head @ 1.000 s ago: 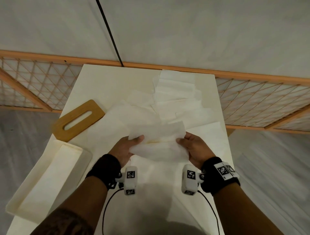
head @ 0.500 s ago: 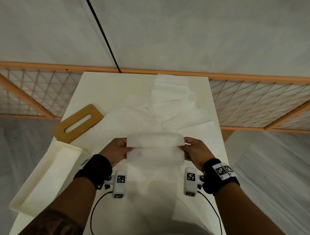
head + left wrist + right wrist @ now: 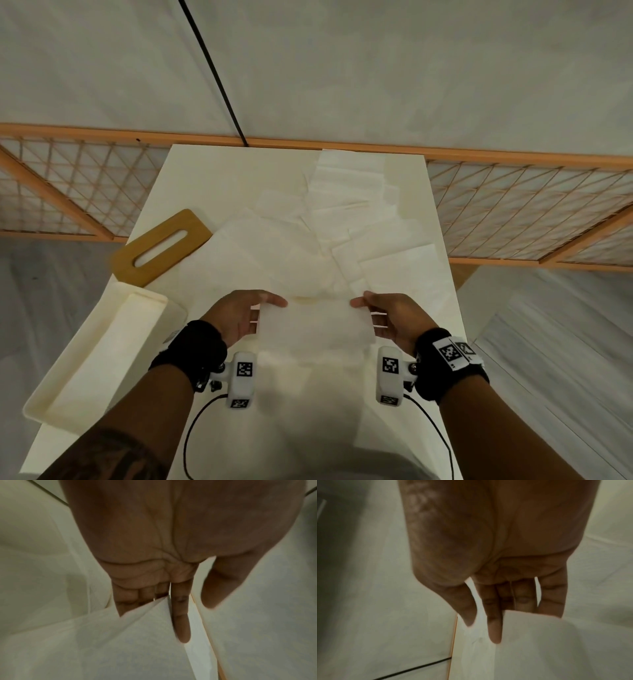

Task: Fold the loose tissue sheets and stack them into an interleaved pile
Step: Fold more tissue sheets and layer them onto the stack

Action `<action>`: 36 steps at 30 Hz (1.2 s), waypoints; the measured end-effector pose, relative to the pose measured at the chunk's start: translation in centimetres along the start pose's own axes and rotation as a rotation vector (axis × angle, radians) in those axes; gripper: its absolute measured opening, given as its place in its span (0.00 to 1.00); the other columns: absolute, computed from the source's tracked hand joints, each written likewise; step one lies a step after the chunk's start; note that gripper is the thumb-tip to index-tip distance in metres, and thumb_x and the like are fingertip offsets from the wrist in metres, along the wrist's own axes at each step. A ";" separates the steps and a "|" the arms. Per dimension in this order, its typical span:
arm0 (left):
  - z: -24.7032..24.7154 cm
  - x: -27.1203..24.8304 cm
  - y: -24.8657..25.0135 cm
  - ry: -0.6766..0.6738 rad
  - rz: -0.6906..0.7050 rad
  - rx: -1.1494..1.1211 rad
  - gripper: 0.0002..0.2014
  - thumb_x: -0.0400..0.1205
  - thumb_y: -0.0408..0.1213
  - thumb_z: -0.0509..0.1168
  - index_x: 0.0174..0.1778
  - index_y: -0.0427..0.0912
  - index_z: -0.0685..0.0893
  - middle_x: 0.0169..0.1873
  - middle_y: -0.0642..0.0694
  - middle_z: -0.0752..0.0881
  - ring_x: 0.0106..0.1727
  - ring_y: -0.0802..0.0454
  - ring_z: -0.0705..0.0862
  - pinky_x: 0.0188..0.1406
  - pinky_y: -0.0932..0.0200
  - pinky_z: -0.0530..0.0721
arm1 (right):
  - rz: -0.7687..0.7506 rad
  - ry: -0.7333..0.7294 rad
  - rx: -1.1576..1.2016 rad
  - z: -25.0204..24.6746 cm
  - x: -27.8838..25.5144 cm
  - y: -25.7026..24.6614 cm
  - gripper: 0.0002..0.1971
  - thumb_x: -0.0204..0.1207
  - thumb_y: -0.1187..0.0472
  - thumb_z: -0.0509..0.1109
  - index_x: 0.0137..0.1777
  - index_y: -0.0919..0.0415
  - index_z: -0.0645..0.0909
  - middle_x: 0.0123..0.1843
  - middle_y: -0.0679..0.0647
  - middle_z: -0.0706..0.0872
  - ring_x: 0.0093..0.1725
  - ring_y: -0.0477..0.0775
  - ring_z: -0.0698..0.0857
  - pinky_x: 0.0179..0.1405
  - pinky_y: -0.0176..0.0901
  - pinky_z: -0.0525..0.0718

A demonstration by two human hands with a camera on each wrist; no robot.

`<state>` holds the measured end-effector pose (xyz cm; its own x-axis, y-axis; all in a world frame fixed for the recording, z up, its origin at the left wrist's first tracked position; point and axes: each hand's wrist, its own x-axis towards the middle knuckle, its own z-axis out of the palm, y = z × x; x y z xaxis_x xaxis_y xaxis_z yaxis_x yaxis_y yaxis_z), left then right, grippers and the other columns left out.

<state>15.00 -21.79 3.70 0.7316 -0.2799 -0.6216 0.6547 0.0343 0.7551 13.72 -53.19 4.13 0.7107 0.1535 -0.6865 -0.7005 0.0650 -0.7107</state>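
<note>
A white tissue sheet (image 3: 315, 325) lies low over the near middle of the table, on top of other flattened tissue (image 3: 308, 370). My left hand (image 3: 239, 315) is at its left end and my right hand (image 3: 394, 318) at its right end, fingers stretched out. In the left wrist view the index finger (image 3: 180, 622) lies straight along the sheet's (image 3: 120, 649) edge, the other fingertips hidden behind it and the thumb apart. In the right wrist view the index finger (image 3: 494, 628) is straight on the sheet (image 3: 547, 649). Several loose sheets (image 3: 346, 219) lie spread further back.
A wooden lid with a slot (image 3: 161, 248) lies at the left of the cream table (image 3: 219, 178). A white open box (image 3: 96, 359) sits at the near left edge. Orange lattice screens (image 3: 513, 212) stand behind and beside the table. A black cable (image 3: 212, 68) runs across the floor.
Both hands pinched the sheet's ends and held it up a moment ago. Now it is lowered onto the near tissue and the fingers have straightened and spread.
</note>
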 end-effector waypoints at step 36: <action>1.1 2.6 -5.0 0.226 0.287 1.520 0.16 0.78 0.38 0.70 0.62 0.51 0.82 0.73 0.55 0.63 0.68 0.49 0.69 0.56 0.55 0.78 | -0.202 0.409 -0.871 6.3 5.7 2.6 0.05 0.78 0.60 0.72 0.52 0.53 0.87 0.52 0.49 0.86 0.50 0.48 0.84 0.49 0.35 0.78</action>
<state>13.43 -23.75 -1.41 0.8972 -0.2852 -0.3373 -0.2039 -0.9448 0.2567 15.52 -45.95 -0.67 0.8946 -0.1446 -0.4228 -0.3874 -0.7225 -0.5727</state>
